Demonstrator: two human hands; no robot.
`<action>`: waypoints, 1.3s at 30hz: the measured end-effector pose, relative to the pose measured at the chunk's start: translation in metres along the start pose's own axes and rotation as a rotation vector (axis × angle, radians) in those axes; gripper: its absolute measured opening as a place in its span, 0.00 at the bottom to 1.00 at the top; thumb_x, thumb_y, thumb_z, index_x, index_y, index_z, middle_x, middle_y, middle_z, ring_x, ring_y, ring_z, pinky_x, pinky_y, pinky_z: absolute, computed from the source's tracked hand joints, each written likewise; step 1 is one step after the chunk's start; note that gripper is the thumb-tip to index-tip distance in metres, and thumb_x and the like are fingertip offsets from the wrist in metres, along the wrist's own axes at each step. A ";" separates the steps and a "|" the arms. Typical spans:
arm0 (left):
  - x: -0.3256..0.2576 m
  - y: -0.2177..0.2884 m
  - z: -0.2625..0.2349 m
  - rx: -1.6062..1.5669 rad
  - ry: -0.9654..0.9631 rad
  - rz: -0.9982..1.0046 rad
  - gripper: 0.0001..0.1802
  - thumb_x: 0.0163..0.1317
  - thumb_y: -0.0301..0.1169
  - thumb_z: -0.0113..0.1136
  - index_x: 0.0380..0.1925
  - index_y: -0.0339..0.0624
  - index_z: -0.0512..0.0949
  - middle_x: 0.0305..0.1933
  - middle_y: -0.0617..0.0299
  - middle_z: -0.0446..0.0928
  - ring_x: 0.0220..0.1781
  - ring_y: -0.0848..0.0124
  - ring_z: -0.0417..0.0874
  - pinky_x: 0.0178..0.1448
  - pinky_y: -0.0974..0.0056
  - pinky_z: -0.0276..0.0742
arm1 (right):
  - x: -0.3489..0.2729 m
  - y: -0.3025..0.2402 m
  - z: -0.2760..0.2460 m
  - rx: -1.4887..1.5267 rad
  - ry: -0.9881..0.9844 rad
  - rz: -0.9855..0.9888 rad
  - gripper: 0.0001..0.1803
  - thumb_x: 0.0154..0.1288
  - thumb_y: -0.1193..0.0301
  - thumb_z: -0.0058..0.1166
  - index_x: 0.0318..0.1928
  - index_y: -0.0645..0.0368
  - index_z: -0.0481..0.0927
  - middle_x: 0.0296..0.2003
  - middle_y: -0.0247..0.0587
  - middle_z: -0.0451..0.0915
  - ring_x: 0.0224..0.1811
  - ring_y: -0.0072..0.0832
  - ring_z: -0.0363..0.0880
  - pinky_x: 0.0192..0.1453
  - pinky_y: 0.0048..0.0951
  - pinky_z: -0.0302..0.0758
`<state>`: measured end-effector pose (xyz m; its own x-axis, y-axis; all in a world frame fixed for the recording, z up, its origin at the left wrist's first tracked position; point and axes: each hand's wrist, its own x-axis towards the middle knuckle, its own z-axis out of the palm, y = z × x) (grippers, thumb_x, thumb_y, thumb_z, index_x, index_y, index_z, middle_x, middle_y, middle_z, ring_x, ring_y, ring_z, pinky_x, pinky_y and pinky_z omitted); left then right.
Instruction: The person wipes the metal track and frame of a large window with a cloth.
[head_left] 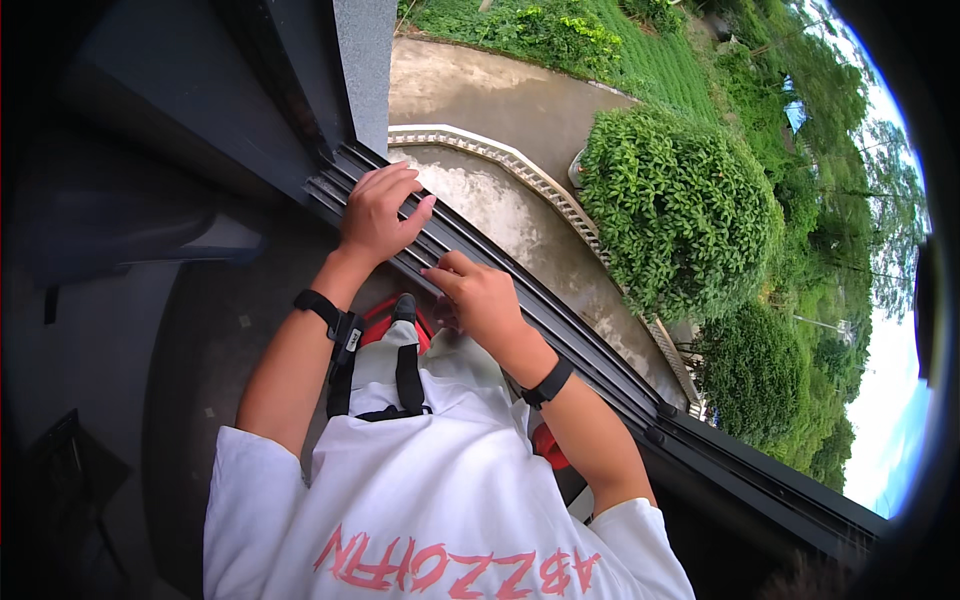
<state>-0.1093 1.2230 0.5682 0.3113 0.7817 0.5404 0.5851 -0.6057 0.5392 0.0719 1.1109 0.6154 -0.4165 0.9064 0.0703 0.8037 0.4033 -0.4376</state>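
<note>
A dark metal window frame with several parallel sill tracks (585, 345) runs slantwise in front of me. My left hand (380, 212) rests over the tracks near the frame's corner, its fingers bent across the rails and the thumb held apart. It appears to hold nothing. To its right, my right hand (482, 305) is at the inner edge of the tracks. Its fingers are curled and pressed together, with the index finger pointing along the rail. Whatever they pinch, if anything, is hidden. A black band (549, 383) circles my right wrist, and a black strapped device (343, 326) sits on the left.
Below me is a red stool or seat (377, 322) with a dark shoe (404, 308) at it. The window opening drops to a concrete yard (490, 205) with a white balustrade (515, 160) and leafy trees (680, 210). A grey wall (363, 70) borders the opening.
</note>
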 end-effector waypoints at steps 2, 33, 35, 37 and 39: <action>-0.005 0.003 -0.017 -0.055 0.089 -0.028 0.08 0.59 0.30 0.67 0.36 0.38 0.83 0.47 0.52 0.85 0.57 0.53 0.84 0.61 0.54 0.77 | -0.016 0.008 -0.009 -0.018 -0.060 0.020 0.18 0.54 0.75 0.60 0.46 0.48 0.88 0.38 0.32 0.79 0.33 0.36 0.84 0.35 0.36 0.80; -0.156 0.056 -0.100 -0.345 -0.277 -0.742 0.12 0.63 0.32 0.66 0.42 0.36 0.83 0.35 0.51 0.87 0.38 0.62 0.89 0.42 0.62 0.82 | 0.175 -0.041 0.069 -0.092 0.064 -0.028 0.21 0.51 0.63 0.72 0.41 0.56 0.76 0.39 0.45 0.80 0.38 0.47 0.85 0.39 0.45 0.81; -0.158 0.061 -0.105 -0.355 -0.319 -0.776 0.13 0.63 0.32 0.66 0.43 0.36 0.83 0.36 0.50 0.86 0.39 0.62 0.89 0.42 0.61 0.83 | 0.173 -0.037 0.070 -0.121 0.111 -0.009 0.18 0.56 0.64 0.68 0.41 0.56 0.75 0.39 0.46 0.80 0.37 0.46 0.85 0.38 0.45 0.81; -0.170 0.062 -0.112 -0.363 -0.359 -0.806 0.13 0.63 0.33 0.66 0.44 0.36 0.83 0.36 0.49 0.86 0.39 0.61 0.89 0.42 0.61 0.83 | 0.175 -0.043 0.072 -0.110 0.095 -0.005 0.15 0.60 0.64 0.65 0.41 0.56 0.75 0.38 0.46 0.80 0.37 0.46 0.85 0.38 0.45 0.81; -0.186 0.058 -0.113 -0.327 -0.357 -0.819 0.15 0.64 0.35 0.66 0.45 0.36 0.82 0.38 0.48 0.86 0.40 0.61 0.89 0.42 0.60 0.83 | 0.179 -0.050 0.074 -0.047 0.102 0.007 0.15 0.58 0.67 0.65 0.42 0.57 0.75 0.37 0.46 0.81 0.36 0.46 0.86 0.37 0.45 0.81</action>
<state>-0.2175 1.0262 0.5717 0.1397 0.9480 -0.2860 0.5009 0.1815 0.8462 -0.0742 1.2432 0.5836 -0.3674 0.9162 0.1598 0.8263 0.4004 -0.3960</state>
